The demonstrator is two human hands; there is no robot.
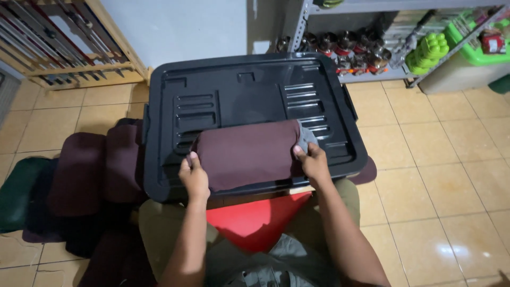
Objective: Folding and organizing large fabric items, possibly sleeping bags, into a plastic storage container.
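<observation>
A folded maroon cloth [249,154] lies on the black plastic bin lid [234,90] in front of me. My left hand [194,178] grips its left edge, fingers curled over the fabric. At the cloth's right edge, my right hand [313,162] presses and holds it, beside a bit of grey fabric [306,139] poking out at that corner. Under the lid, a red container [255,220] shows between my knees.
Dark maroon cloths [95,170] and a green one [18,191] lie piled on the tiled floor at left. A wooden rack [74,58] stands back left. A metal shelf [372,53] with jars and green items stands back right.
</observation>
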